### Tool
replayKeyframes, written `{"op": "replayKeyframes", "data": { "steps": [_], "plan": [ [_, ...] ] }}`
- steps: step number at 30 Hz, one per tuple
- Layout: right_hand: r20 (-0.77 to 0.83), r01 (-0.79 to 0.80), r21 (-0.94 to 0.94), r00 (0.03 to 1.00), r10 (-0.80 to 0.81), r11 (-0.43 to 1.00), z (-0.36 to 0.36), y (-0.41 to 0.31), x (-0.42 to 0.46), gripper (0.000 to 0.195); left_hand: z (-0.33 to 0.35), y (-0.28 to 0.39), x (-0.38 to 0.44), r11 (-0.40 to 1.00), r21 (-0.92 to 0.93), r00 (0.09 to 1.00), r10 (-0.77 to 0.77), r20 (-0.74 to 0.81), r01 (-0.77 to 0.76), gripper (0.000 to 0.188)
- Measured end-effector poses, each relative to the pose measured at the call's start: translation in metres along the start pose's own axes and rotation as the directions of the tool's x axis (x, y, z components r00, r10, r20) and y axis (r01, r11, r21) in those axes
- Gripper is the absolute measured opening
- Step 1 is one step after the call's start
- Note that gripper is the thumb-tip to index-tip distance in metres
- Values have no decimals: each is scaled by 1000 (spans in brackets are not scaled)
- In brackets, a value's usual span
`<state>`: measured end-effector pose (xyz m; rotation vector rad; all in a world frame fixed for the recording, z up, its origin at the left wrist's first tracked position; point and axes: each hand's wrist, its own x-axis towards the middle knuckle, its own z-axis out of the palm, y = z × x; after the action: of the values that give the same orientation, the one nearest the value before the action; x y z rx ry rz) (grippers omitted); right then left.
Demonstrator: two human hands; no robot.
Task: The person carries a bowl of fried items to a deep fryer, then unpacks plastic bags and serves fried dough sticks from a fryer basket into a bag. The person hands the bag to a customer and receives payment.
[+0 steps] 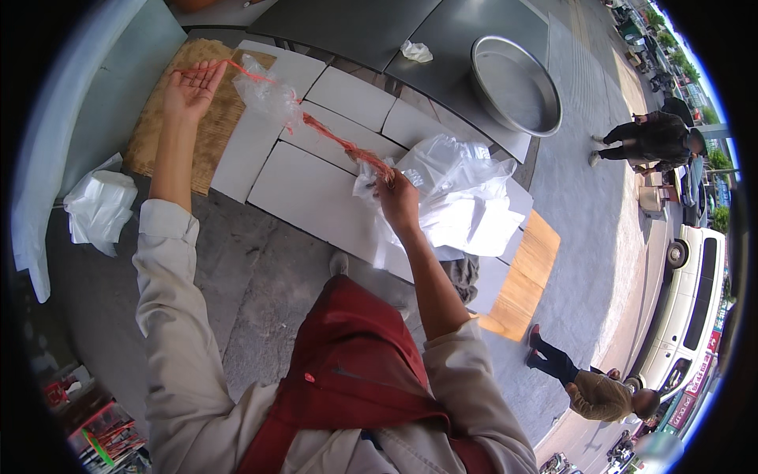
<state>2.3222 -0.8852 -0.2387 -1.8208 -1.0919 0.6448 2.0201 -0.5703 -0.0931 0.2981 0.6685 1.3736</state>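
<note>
A bundle of red plastic twine (337, 140) stretches between my hands over the white-topped table. My right hand (398, 198) grips its frayed end, close to a heap of clear and white plastic bags (462, 195). My left hand (195, 86) is palm up above a brown corrugated cardboard sheet (195, 136), fingers extended, with a thin strand of the twine lying across them. Between the hands, a crumpled clear plastic bag (266, 92) hangs around the twine.
A round steel basin (516, 86) and a crumpled white bag (417, 51) rest on the dark tabletop beyond. White bags (102, 204) hang at left. A dark cloth (462, 275) lies by the wooden board (527, 275). Two people and a white van (681, 314) are at right.
</note>
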Motion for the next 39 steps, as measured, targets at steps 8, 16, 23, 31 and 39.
{"op": "replayKeyframes", "data": {
  "steps": [8,16,23,31,39],
  "plan": [
    [-25,-25,-94,999,23,995,75,-25,-7,25,-69,34,77,988,-117,995,-96,26,99,35],
    [72,66,30,995,-68,997,77,-30,-14,46,-109,40,101,960,276,965,29,-260,45,34],
    [-16,-154,214,987,161,965,3,-20,-100,27,-161,40,81,873,421,886,-28,-463,247,23],
    [-41,-425,235,894,446,874,-13,44,-258,23,-144,73,55,892,329,904,-171,-393,311,22],
    [74,-574,363,803,592,733,29,44,-337,26,-111,68,-13,708,631,943,-166,-288,317,24]
  ]
}}
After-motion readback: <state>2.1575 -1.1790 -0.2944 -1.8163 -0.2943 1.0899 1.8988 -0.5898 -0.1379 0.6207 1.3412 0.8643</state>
